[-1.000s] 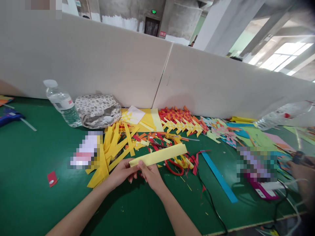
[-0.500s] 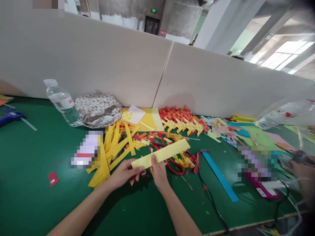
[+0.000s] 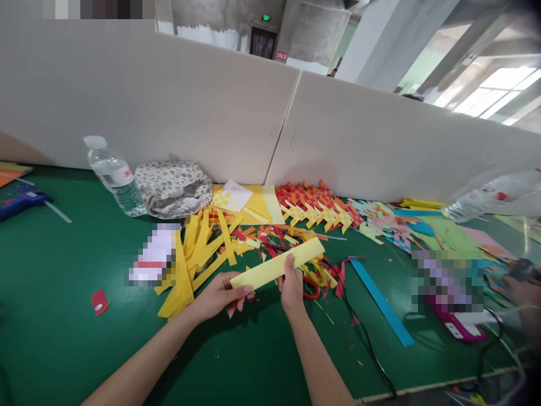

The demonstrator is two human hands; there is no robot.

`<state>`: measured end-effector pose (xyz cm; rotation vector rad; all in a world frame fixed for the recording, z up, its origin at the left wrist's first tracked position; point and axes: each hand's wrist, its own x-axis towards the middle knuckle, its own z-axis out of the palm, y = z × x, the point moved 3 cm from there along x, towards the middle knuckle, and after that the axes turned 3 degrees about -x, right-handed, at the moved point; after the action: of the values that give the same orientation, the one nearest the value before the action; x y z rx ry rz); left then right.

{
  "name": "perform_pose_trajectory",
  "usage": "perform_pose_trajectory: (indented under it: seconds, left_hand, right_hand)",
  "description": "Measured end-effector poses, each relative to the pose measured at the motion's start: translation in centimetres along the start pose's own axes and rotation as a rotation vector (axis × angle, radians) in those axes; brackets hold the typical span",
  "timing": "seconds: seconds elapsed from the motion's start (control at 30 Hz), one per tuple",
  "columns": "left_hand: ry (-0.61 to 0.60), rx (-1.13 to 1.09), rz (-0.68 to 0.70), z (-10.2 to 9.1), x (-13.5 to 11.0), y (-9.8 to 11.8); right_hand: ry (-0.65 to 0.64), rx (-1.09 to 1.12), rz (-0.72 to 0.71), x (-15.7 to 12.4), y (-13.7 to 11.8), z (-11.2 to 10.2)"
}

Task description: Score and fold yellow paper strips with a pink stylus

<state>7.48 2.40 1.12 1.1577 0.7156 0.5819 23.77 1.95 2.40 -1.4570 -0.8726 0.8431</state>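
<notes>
A pale yellow paper strip is held slanting above the green table, its right end higher in the picture. My left hand pinches the strip's left end, thumb on top. Towards the strip's right part, my right hand grips the lower edge with its thumb on the face. Behind the strip lie yellow paper strips, red and orange scraps, and scissors with red handles, partly hidden by my right hand. A row of woven yellow paper fish lies farther back.
A water bottle and a patterned cloth bag stand by the white partition. Blue glue gun at left; blue strip and black cable at right. Another person's hand shows at the far right.
My right hand has slid along the strip to the right, away from my left hand. My left hand still pinches the left end. The view has shifted slightly.
</notes>
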Motion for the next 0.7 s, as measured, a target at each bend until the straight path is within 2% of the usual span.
perform_pose_trajectory:
  seconds: [0.13, 0.3, 0.33, 0.4, 0.47, 0.53, 0.6, 0.63, 0.7]
  left_hand:
    - [0.024, 0.066, -0.018, -0.6, -0.4, 0.0]
    - [0.033, 0.179, -0.034, -0.1, -2.0, 1.5]
    - [0.035, 0.218, -0.022, 0.0, -2.5, 1.9]
    - [0.033, 0.297, -0.007, 0.0, -3.7, 2.4]
    - [0.051, 0.386, 0.000, -0.6, -5.0, 2.4]
    - [0.125, 0.510, 0.053, -1.6, -6.4, 2.1]
    - [0.233, 0.722, 0.134, -2.4, -7.7, 1.7]
    - [0.283, 0.847, 0.168, -2.6, -8.3, 1.5]
    - [0.290, 1.064, 0.227, -2.5, -9.2, 0.9]
  right_hand:
    - [-0.031, -0.047, 0.010, 0.3, -0.2, -0.9]
    - [0.022, -0.069, -0.036, 1.4, -1.3, -3.3]
    - [0.070, -0.044, -0.034, 1.8, -1.6, -4.0]
    - [0.284, 0.053, -0.049, 2.3, -2.0, -5.8]
    - [0.466, 0.136, -0.173, 2.4, -2.6, -7.7]
    - [0.521, 0.052, -0.258, 1.9, -3.1, -9.0]
    - [0.396, -0.152, -0.334, 0.6, -3.5, -9.1]
    - [0.276, -0.260, -0.392, -0.3, -3.7, -8.7]
    - [0.008, -0.527, -0.600, -2.8, -4.2, -7.3]
